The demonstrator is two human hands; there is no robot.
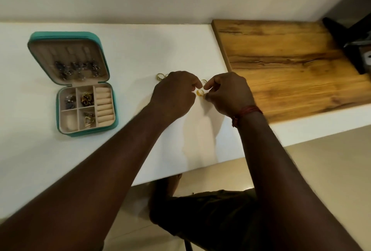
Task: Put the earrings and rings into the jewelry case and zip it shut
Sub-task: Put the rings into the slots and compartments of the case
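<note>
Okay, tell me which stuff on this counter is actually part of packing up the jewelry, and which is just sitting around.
Part of the job:
- teal jewelry case, open, several compartments already filled
- yellow ring, pinched between left hand and right hand
- gold rings loose on the white counter

Just lying about:
- wooden board
- dark object in the far right corner, unclear what
</note>
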